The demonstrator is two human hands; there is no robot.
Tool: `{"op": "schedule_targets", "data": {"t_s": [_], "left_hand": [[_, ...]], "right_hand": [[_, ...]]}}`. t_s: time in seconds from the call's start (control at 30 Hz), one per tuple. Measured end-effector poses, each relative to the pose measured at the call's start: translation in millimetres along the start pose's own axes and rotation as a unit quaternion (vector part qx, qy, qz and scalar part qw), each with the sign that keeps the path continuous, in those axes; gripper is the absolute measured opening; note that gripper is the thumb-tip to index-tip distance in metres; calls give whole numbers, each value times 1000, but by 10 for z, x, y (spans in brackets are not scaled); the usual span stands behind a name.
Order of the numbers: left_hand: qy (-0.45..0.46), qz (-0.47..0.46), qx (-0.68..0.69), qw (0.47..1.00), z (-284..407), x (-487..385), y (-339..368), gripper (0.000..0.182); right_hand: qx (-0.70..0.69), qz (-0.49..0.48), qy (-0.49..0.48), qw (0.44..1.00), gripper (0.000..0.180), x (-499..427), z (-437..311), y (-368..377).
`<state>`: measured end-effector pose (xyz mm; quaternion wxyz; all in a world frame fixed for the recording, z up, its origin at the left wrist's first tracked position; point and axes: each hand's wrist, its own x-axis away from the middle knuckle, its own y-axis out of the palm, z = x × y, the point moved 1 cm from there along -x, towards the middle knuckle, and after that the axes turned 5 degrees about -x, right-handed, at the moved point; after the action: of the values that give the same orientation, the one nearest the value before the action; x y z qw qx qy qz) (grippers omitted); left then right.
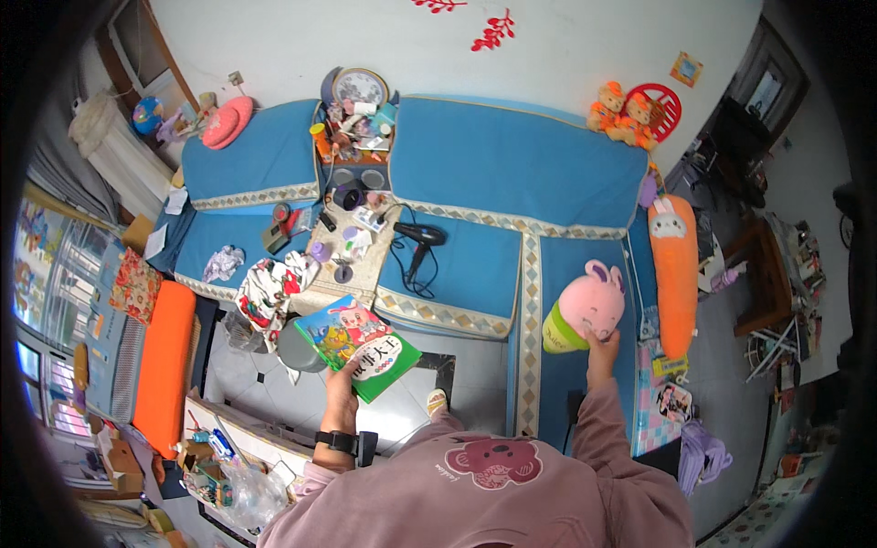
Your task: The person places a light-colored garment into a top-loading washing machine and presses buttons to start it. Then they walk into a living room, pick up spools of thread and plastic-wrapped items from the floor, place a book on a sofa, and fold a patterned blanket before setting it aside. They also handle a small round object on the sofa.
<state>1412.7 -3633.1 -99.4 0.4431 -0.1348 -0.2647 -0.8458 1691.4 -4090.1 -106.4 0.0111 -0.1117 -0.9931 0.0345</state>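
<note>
A children's picture book with a green border (pixel 357 342) is in my left hand (pixel 342 390), its cover facing up and the thumb over its lower edge. My right hand (pixel 603 353) grips the lower side of a pink plush rabbit in a green cup (pixel 590 305), above the right part of the blue sofa (pixel 459 264). Left of the rabbit, a black hair dryer (pixel 421 235) lies on the sofa seat with its cord looped. A white cloth with a red and green pattern (pixel 270 288) hangs near the book, beside a grey round stool (pixel 298 346).
A small table (pixel 370 274) with bottles and small items splits the sofa. A carrot-shaped plush (pixel 673 274) leans at the right sofa arm. At lower left stand an orange-covered seat (pixel 164 370) and a low cabinet (pixel 253 438) with a plastic bag and clutter.
</note>
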Motion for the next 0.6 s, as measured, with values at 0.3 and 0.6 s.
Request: {"op": "schedule_targets", "data": {"t_s": [0.3, 0.6], "left_hand": [[54, 2, -35, 998, 653, -797, 303, 44], [76, 6, -122, 990, 954, -1197, 1065, 42]], "right_hand": [[-78, -78, -24, 994, 39, -1389, -870, 1707], [-183, -147, 17, 972, 38, -2840, -1236, 3076]]}}
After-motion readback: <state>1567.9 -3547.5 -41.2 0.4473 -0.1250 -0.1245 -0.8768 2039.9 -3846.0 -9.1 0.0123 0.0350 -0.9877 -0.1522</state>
